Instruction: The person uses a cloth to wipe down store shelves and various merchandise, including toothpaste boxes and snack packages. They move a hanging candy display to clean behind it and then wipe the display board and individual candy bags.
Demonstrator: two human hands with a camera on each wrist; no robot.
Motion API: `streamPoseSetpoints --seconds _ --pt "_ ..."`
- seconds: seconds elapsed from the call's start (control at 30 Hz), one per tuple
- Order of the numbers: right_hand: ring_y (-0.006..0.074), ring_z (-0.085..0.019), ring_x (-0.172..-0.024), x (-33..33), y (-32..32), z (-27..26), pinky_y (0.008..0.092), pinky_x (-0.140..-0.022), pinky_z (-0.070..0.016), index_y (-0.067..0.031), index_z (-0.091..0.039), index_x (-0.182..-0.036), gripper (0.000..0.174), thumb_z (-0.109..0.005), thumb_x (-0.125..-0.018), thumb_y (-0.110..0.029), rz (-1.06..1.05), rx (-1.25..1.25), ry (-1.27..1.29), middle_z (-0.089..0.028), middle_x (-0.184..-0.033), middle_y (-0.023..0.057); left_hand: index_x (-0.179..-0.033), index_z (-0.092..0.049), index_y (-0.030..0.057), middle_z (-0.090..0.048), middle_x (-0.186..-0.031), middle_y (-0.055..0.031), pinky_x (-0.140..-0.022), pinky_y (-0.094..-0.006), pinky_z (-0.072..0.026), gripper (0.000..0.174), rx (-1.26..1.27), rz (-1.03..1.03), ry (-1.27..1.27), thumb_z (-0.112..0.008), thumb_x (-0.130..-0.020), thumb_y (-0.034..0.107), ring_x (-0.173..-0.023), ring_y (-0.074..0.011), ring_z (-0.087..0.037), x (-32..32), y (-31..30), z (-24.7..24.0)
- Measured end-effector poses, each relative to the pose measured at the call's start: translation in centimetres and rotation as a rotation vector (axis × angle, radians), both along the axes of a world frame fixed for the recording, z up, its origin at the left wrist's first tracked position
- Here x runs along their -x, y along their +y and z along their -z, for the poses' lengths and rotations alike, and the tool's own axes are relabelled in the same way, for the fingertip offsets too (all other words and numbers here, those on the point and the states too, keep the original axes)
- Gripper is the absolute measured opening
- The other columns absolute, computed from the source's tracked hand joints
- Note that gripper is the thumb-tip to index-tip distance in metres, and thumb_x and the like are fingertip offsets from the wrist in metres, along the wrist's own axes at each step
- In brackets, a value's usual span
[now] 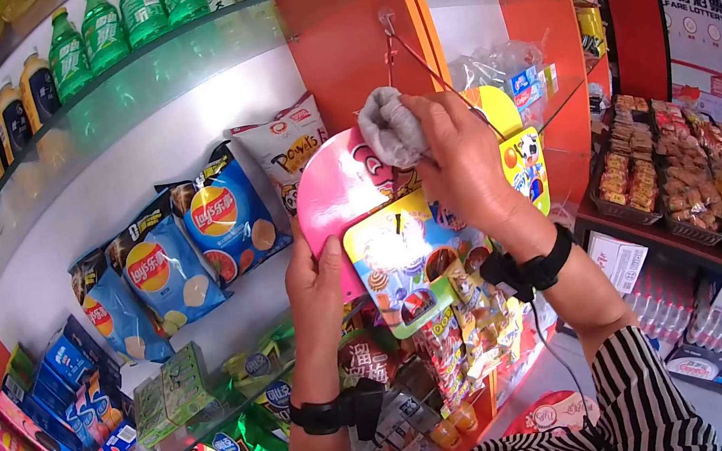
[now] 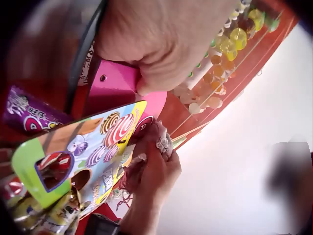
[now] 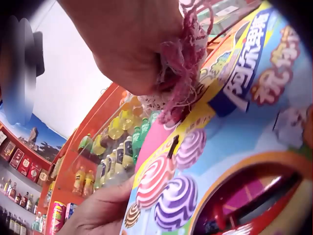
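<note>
A cardboard candy display, pink at its left end and printed with swirled lollipops, hangs by a red cord at the shelf's orange edge. Its left side is held by my left hand, the thumb lying on the front face. In the left wrist view that thumb presses the pink board. My right hand grips a bunched grey rag against the display's upper part. Frayed, reddish strands of the rag show in the right wrist view. Part of the printed front is hidden behind the right hand.
Blue chip bags stand on the shelf at left, below a glass shelf with green bottles. Small candy packs hang under the display. Trays of wrapped snacks lie at right. A dark cable hangs from the right wrist.
</note>
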State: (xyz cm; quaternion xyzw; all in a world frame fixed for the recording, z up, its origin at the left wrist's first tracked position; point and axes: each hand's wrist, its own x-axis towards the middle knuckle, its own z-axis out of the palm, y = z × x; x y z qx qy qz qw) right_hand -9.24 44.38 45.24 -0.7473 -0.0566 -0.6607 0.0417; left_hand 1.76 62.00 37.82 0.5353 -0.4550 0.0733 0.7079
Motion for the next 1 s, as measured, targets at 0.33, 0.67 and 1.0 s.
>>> streamPoseSetpoints --seconds 0.33,0.67,1.0 --pt "0.0294 -0.061 -0.084 -1.9 5.5 2.0 0.0359 -0.067 -0.053 -0.0036 -0.056 -0.111 0.048 -0.064 -0.064 -0.004 -0.148 0.234 0.13 -0.056 -0.099 0.0136 -0.129 -0.045 0.0013 -0.055 -0.122 -0.0054 -0.095 -0.03 -0.0403 0.035 -0.062 0.062 0.057 -0.048 -0.095 0.009 -0.109 -0.0139 -0.052 -1.3 0.3 1.4" --pt "0.0294 -0.06 -0.081 -2.5 4.5 1.8 0.0368 -0.06 -0.0512 -0.0029 -0.057 -0.107 0.038 -0.058 -0.069 -0.005 -0.147 0.094 0.023 -0.053 -0.086 0.0119 -0.13 -0.044 0.0012 -0.053 -0.121 -0.0045 -0.096 -0.028 -0.0367 0.036 0.019 0.135 0.02 -0.047 -0.096 0.014 -0.11 -0.0116 -0.048 0.2 -0.5 0.6" --pt "0.0356 -0.06 -0.083 -0.5 1.5 1.1 0.041 -0.068 -0.0506 -0.002 -0.057 -0.107 0.051 -0.063 -0.057 0.005 -0.065 -0.012 0.071 -0.058 -0.094 0.0149 -0.123 -0.049 -0.0008 -0.056 -0.114 -0.0041 -0.09 -0.0253 -0.0387 0.035 0.027 0.062 0.057 -0.043 -0.099 0.024 -0.102 -0.0097 -0.049 0.1 -0.2 0.7"
